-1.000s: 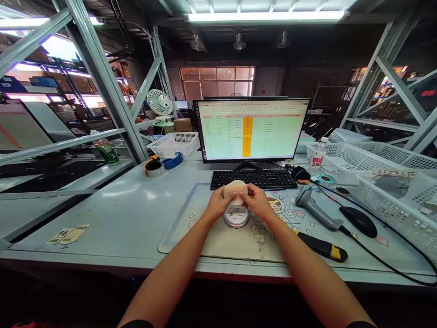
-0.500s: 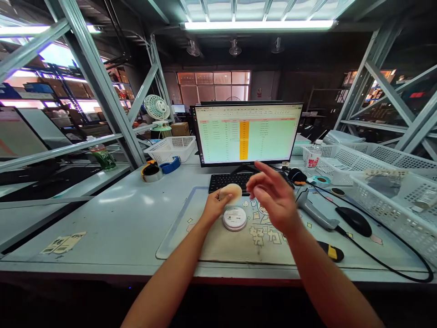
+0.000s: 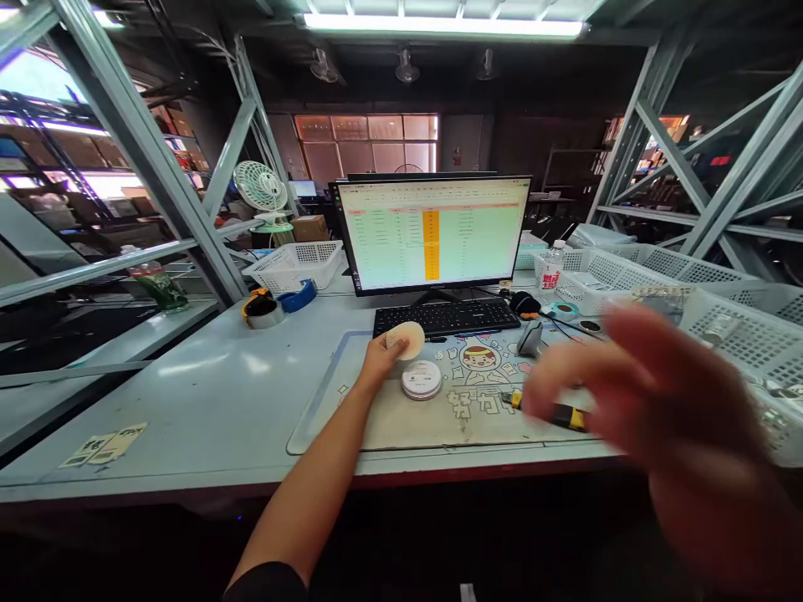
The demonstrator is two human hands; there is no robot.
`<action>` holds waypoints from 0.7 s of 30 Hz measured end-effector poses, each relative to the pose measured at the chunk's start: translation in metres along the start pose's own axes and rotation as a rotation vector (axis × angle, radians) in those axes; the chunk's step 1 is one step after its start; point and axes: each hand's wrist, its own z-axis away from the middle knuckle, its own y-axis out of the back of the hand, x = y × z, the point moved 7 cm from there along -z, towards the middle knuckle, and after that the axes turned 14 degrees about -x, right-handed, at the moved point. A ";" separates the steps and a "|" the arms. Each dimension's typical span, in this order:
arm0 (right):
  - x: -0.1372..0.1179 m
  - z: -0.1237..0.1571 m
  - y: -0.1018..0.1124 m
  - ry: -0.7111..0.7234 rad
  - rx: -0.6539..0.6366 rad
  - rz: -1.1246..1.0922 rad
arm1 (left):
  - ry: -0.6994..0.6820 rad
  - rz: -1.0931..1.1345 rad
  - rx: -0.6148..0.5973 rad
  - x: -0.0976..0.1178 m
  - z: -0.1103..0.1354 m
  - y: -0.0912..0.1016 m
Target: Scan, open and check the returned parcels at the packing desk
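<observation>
My left hand (image 3: pixel 376 361) pinches a thin, round, cream-coloured disc (image 3: pixel 409 334) by its lower left side, just in front of the keyboard (image 3: pixel 470 315). Below the disc, a round, flat white tin (image 3: pixel 421 379) with a printed label rests on the desk mat (image 3: pixel 382 425). Off to the right, my right hand (image 3: pixel 646 393) is raised close to the camera and smeared by motion, so its grip cannot be made out. Behind it, partly covered, lie a yellow-and-black cutter (image 3: pixel 568 416) and a grey barcode scanner (image 3: pixel 530 339).
A monitor (image 3: pixel 432 238) with a spreadsheet stands at the back. White perforated baskets (image 3: pixel 733 334) line the right side, with a bottle (image 3: pixel 550 269) nearby. Another basket (image 3: pixel 301 266), a tape roll (image 3: pixel 263 311) and a blue tape dispenser (image 3: pixel 297 298) sit back left. Metal posts flank the table.
My right hand has swung away from the disc, to the right and nearer the camera. My left hand still holds the disc. The whole view has shifted slightly.
</observation>
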 end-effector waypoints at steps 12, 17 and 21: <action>0.367 0.165 0.083 -0.782 -0.017 0.621 | -0.074 -0.002 0.175 0.020 0.008 0.022; 0.383 0.181 0.074 -0.800 -0.027 0.658 | -0.113 -0.045 0.244 0.023 0.008 0.028; 0.394 0.191 0.079 -0.845 0.004 0.678 | -0.096 -0.047 0.257 0.016 0.006 0.030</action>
